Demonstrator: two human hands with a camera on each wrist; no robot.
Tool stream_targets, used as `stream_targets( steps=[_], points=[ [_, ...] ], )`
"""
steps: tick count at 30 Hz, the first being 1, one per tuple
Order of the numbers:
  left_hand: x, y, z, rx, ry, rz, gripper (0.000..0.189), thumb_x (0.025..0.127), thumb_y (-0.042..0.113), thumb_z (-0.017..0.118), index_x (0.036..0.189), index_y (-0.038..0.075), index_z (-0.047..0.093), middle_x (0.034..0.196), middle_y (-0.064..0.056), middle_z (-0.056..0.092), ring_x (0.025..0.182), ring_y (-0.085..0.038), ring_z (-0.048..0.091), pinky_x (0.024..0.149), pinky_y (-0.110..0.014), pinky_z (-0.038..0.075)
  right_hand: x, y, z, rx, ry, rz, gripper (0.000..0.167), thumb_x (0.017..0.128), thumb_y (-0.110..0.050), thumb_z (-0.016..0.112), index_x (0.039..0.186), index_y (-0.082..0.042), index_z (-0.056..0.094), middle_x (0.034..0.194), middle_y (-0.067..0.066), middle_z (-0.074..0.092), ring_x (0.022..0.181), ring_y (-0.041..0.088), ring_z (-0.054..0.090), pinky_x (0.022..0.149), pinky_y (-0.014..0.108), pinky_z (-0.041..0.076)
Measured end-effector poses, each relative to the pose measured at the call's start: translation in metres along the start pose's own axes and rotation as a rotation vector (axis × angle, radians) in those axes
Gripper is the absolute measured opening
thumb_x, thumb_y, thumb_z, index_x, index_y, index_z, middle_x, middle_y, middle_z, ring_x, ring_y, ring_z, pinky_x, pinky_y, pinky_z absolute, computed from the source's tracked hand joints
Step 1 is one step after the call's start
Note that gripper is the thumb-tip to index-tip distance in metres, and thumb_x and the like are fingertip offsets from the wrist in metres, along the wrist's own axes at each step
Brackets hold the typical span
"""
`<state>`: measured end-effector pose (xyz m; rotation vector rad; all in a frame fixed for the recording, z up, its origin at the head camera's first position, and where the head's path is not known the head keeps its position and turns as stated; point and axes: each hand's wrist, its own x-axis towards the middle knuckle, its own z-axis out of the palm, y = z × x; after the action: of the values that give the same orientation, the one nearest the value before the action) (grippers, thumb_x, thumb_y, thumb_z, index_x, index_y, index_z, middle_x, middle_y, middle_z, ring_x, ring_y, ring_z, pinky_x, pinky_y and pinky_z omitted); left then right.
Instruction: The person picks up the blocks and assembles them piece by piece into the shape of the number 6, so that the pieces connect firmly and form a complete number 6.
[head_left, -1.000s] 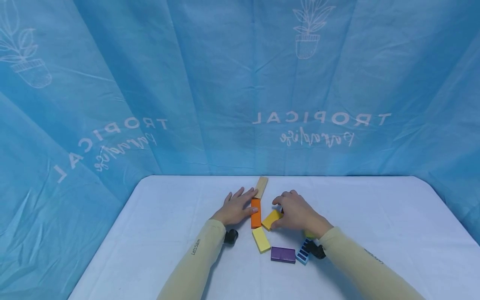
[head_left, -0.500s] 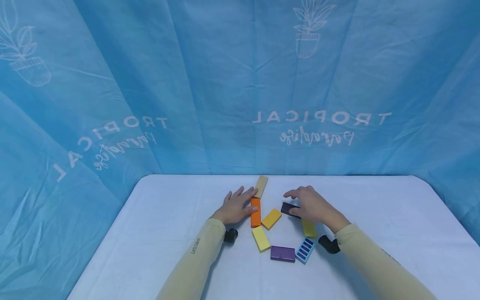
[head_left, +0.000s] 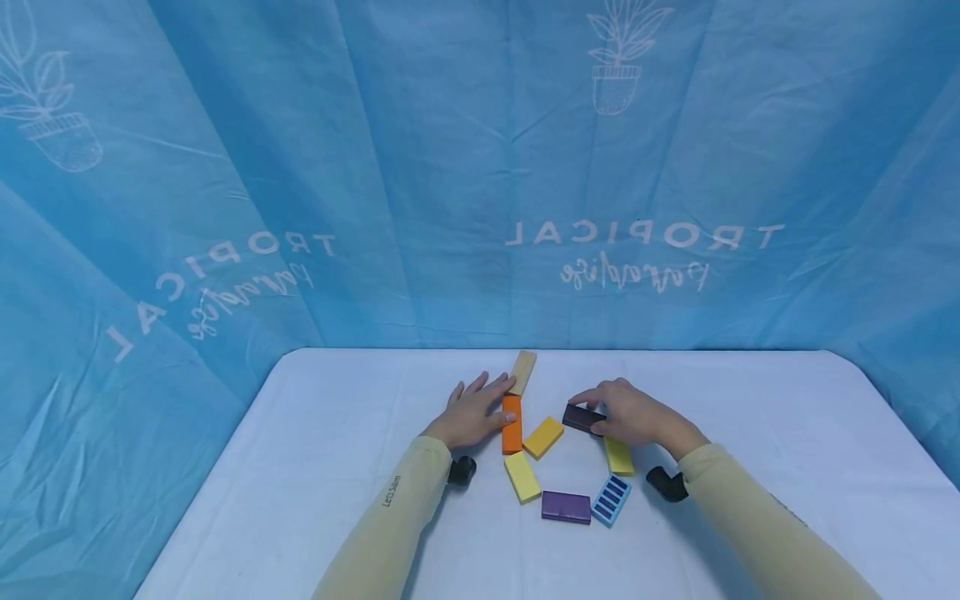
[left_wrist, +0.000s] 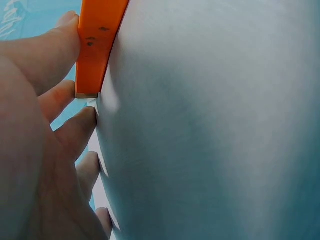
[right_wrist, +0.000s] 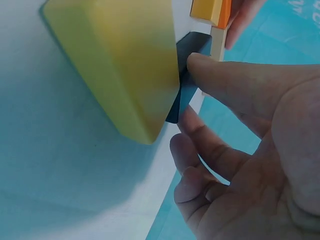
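My left hand [head_left: 472, 417] lies with its fingers spread. Its thumb touches the orange block [head_left: 512, 425], and its index fingertip meets the plain wooden block [head_left: 523, 372] beyond. With thumb and index finger, my right hand [head_left: 632, 413] pinches a dark, nearly black block [right_wrist: 192, 45] lying on the table; the other fingers curl below it. Just nearer than that hand is a yellow-green block [head_left: 618, 457], which looms large in the right wrist view. An amber-yellow block [head_left: 543, 437] sits between the orange and dark ones.
A pale yellow block [head_left: 522, 477], a purple block [head_left: 566, 507] and a light blue block with dark bars [head_left: 611, 500] close the ring of blocks on the near side. The white-covered table [head_left: 337, 433] meets a blue printed curtain [head_left: 450, 167] behind.
The right hand has let go of the amber-yellow block, moved right and taken hold of the dark block. My left hand has stayed in place.
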<state>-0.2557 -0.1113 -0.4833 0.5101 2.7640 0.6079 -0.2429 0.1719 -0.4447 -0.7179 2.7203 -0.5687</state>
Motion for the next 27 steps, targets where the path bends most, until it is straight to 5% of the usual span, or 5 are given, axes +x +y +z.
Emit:
stream_targets(
  steps=[27],
  points=[
    [-0.0028, 0.003, -0.0015, -0.003, 0.006, -0.004, 0.065, 0.102, 0.047, 0.053, 0.16, 0.027, 0.03, 0.165, 0.006, 0.026, 0.155, -0.025, 0.011, 0.123, -0.055, 0.001, -0.0014, 0.0002, 0.0016, 0.038, -0.017, 0.019, 0.042, 0.091, -0.006, 0.071, 0.131, -0.02, 0.069, 0.119, 0.007, 0.065, 0.111, 0.026, 0.054, 0.1, 0.051, 0.048]
  ],
)
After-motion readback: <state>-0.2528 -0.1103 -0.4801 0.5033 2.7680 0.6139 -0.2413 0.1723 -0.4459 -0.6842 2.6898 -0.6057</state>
